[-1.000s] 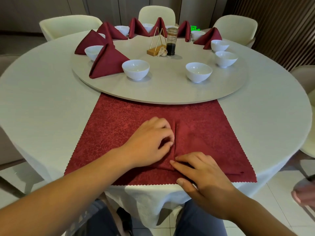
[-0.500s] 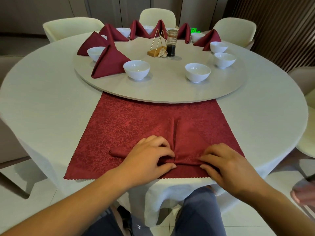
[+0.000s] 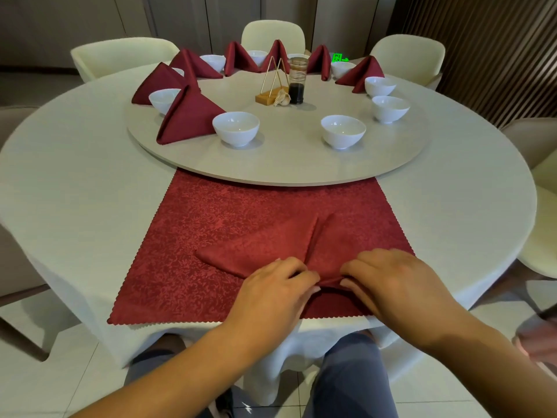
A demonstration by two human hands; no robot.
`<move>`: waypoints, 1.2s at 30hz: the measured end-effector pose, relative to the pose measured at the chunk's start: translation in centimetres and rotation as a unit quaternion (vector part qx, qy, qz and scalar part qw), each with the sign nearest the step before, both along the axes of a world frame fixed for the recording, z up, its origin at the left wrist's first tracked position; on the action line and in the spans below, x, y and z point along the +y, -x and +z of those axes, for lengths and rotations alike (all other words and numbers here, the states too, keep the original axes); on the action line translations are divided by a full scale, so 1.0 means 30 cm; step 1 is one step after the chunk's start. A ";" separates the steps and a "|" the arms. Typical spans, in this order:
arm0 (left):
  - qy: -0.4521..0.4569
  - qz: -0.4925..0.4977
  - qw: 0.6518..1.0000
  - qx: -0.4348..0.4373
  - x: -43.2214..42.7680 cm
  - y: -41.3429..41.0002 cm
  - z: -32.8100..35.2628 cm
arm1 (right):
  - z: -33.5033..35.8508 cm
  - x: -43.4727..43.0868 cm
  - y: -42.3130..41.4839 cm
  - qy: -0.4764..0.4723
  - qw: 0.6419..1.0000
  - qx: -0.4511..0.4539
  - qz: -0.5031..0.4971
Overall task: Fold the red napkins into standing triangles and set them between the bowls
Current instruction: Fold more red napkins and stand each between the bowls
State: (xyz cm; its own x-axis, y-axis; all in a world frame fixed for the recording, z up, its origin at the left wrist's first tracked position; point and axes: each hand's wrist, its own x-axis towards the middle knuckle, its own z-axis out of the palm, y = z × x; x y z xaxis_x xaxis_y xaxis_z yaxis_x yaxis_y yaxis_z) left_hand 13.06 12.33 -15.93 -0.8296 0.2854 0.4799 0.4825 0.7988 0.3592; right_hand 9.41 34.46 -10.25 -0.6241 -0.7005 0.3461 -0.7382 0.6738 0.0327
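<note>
A half-folded red napkin (image 3: pixel 265 245) lies on a flat red cloth (image 3: pixel 193 236) at the table's near edge. Its two flaps meet in a centre crease. My left hand (image 3: pixel 271 294) and my right hand (image 3: pixel 391 282) pinch the napkin's near point between fingers and thumbs, side by side. Several finished napkin triangles stand on the turntable (image 3: pixel 286 164) between white bowls, the nearest triangle (image 3: pixel 188 116) at the left. Two front bowls (image 3: pixel 236 128) (image 3: pixel 343 131) have a gap between them.
A sauce jar (image 3: pixel 297 81) and a gold wire stand on a wooden base (image 3: pixel 271 86) sit at the turntable's centre. Cream chairs (image 3: pixel 272 33) ring the round white table (image 3: pixel 75 176). A blurred hand of another person (image 3: pixel 539 342) shows at the right edge.
My right hand has moved left to meet my left hand at the napkin's near point. The napkin's left flap has lifted and its folds have opened wider.
</note>
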 end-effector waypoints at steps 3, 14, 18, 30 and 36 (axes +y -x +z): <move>-0.108 -0.001 0.992 -0.069 -0.033 0.020 0.021 | 0.066 0.015 -0.003 0.013 0.999 -0.048 0.006; -0.148 -0.033 0.975 -0.161 -0.061 -0.004 0.065 | 0.198 -0.130 -0.005 0.279 0.928 -0.242 0.049; -0.364 -0.043 0.896 -0.252 -0.094 0.012 0.064 | 0.163 -0.133 0.085 0.204 0.924 -0.320 0.040; -0.430 0.117 0.855 -0.264 -0.125 0.074 0.067 | -0.029 -0.116 0.190 0.154 0.919 -0.361 -0.045; -0.099 0.198 0.957 -0.190 -0.113 0.019 0.066 | -0.051 -0.131 0.154 0.131 0.935 -0.323 -0.061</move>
